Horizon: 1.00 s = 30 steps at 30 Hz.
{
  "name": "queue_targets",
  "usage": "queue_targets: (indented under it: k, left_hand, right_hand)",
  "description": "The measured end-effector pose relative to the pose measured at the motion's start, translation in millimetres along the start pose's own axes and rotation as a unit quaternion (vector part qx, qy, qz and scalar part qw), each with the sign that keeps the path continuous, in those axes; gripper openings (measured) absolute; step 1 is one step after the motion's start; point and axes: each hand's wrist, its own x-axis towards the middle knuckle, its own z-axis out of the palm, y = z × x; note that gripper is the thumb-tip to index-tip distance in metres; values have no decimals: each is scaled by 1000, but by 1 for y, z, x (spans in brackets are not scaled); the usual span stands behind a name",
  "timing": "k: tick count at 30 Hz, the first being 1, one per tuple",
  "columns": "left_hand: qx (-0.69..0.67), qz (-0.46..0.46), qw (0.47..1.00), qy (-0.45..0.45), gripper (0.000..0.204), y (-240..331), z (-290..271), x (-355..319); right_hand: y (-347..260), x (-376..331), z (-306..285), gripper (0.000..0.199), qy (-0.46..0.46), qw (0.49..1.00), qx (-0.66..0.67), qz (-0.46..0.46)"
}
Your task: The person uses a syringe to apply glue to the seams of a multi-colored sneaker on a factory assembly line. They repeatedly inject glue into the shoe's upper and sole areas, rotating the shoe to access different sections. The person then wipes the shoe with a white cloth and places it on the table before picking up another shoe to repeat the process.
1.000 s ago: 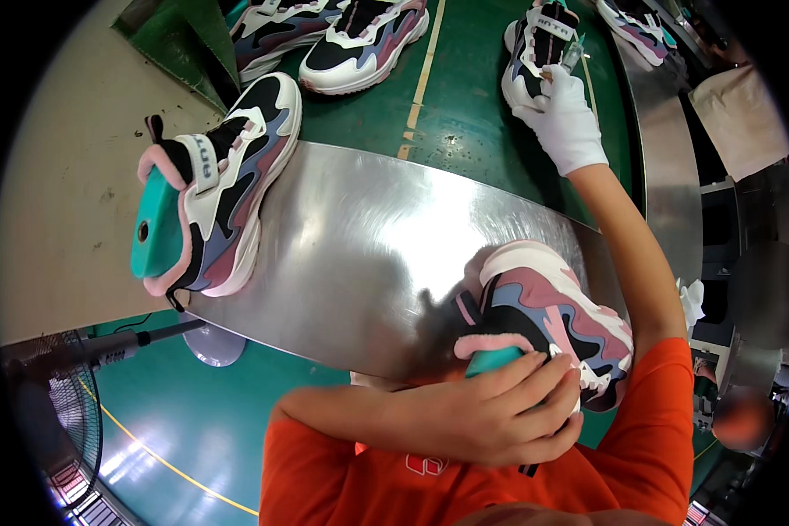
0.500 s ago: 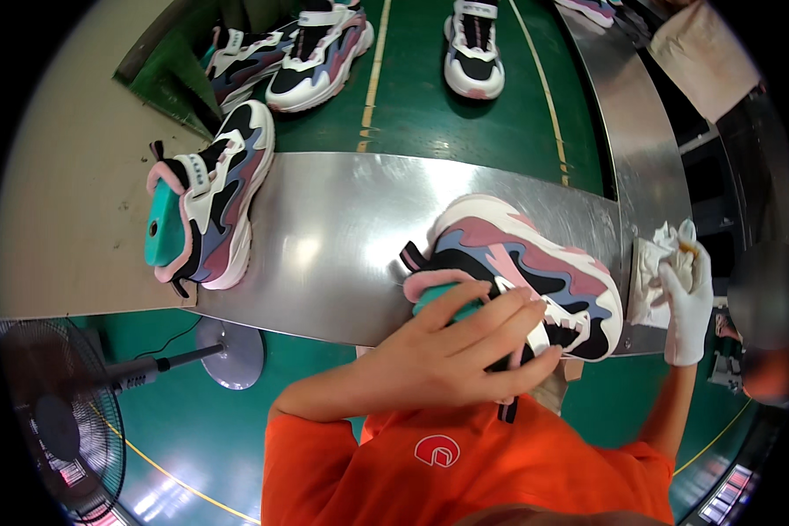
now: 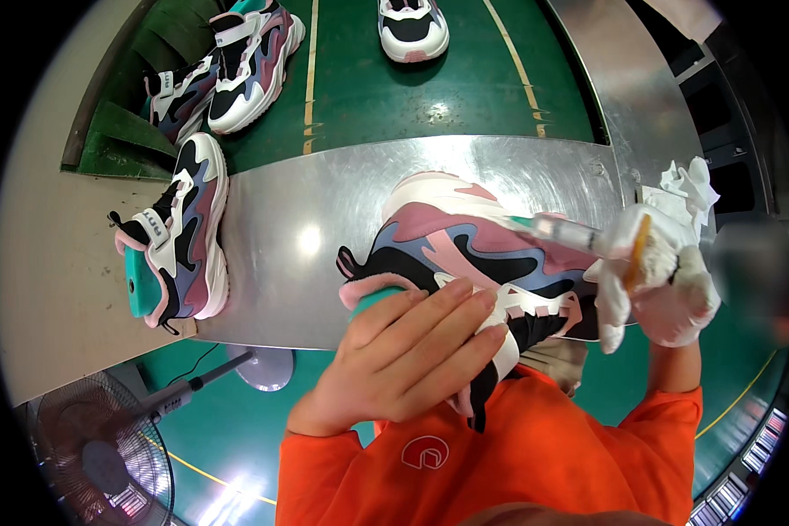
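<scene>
A multicoloured sneaker (image 3: 465, 250) in white, pink, mauve, blue and black lies tilted at the front edge of the metal table, sole turned away from me. My bare left hand (image 3: 408, 355) grips it across the strap and opening, fingers laid together over it; a teal shoe last (image 3: 373, 301) shows beside them. In a white glove, my right hand (image 3: 666, 289) is closed around a clear syringe-like tube (image 3: 570, 233) with a teal tip. The tip is at the seam between sole and upper, slightly blurred. A yellow-orange stick-like piece (image 3: 638, 254) shows at the glove.
Another sneaker (image 3: 180, 237) with a teal last stands at the left table edge. Beyond the metal plate (image 3: 280, 210), a green conveyor belt (image 3: 359, 96) carries more sneakers. Crumpled white paper (image 3: 688, 188) lies at the right. A fan (image 3: 105, 456) stands at lower left.
My right hand has come from the white paper at the right to the sneaker, with the syringe-like tube now in it. My left hand stays on the sneaker. The view has shifted.
</scene>
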Motion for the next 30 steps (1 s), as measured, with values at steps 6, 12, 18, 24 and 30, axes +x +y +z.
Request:
queue_targets:
  k: [6,12,18,24,30]
  left_hand:
    - [10,-6,1000,-21,21,1,-5,0]
    - [-1,-14,1000,-8,22,1,-1,-3]
    - [-1,-16,1000,2,20,2,-3,-3]
    - [-13,5,1000,1,21,-1,5,-1]
    - [-9,-2,1000,21,21,2,8,-4]
  right_hand:
    - [9,24,-2,73,-56,997,43,22]
    - [8,36,3,66,-76,996,17,46]
    - [-1,34,6,54,-26,997,-66,40]
    - [15,4,-12,50,151,958,-240,-50]
    - [13,-2,-10,57,153,945,-279,-80]
